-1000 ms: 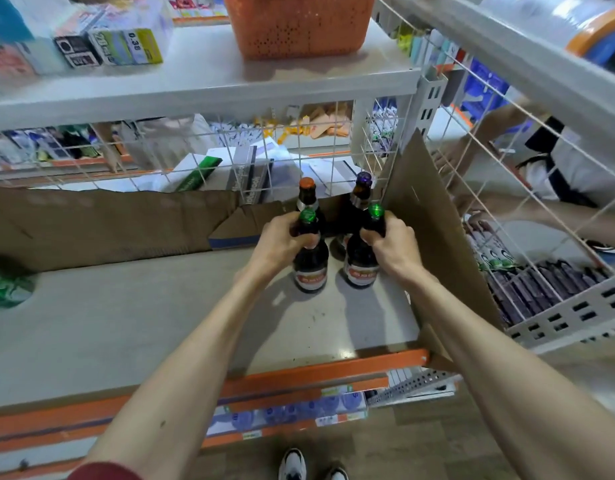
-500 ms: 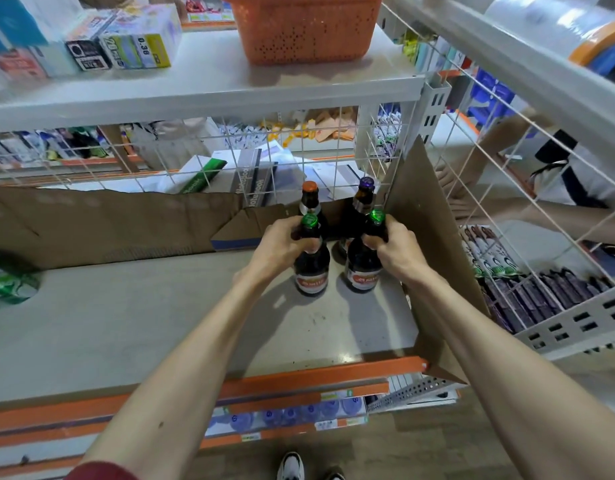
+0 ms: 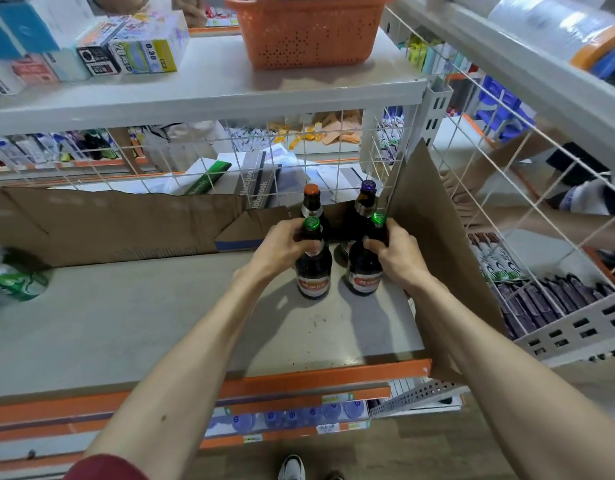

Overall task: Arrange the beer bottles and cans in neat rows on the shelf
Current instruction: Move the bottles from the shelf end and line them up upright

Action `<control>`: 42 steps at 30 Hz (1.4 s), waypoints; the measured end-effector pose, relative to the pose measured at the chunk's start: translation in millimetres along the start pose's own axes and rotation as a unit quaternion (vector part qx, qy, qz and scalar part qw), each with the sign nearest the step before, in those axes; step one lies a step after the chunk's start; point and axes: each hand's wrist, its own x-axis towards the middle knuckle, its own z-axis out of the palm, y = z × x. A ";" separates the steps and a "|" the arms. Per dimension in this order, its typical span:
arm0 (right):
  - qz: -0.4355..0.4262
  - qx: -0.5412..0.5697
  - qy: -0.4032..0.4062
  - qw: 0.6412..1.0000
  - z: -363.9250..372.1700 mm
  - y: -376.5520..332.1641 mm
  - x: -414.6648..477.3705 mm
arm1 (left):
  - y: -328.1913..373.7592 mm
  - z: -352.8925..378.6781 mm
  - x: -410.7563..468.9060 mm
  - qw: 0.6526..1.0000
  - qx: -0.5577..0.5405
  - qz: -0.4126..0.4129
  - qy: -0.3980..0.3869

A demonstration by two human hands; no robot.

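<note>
Four dark beer bottles stand upright at the back right of the grey shelf (image 3: 160,317). My left hand (image 3: 276,245) grips the neck of the front left bottle (image 3: 313,271), which has a green cap and a red label. My right hand (image 3: 394,254) grips the neck of the front right bottle (image 3: 363,271), also green-capped. Behind them stand an orange-capped bottle (image 3: 312,202) and a purple-capped bottle (image 3: 364,199). Green cans (image 3: 11,278) lie at the shelf's far left edge.
Brown cardboard lines the shelf's back (image 3: 108,223) and right side (image 3: 434,244). A wire grid (image 3: 195,157) backs the shelf. An orange basket (image 3: 309,29) and boxes sit on the shelf above. Another person's arms (image 3: 541,223) reach in beyond the right wire panel.
The two front bottles have stayed in my grip at nearly the same spot; the view has shifted slightly downward.
</note>
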 end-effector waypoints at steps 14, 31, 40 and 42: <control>-0.002 0.015 0.033 0.999 2.0 0.2 -5.1 | 17.6 -9.7 -23.5 0.995 -0.088 -0.030 0.037; -0.364 -0.089 -0.120 0.919 309.9 -278.7 -109.9 | -123.0 -331.4 -335.3 0.849 0.115 -0.225 0.464; -0.352 -0.094 -0.223 0.904 509.3 -405.9 -202.1 | -217.0 -480.5 -533.0 0.786 0.105 -0.297 0.531; -0.352 -0.098 -0.228 0.903 533.4 -422.1 -210.5 | -231.0 -497.2 -550.0 0.789 0.108 -0.297 0.526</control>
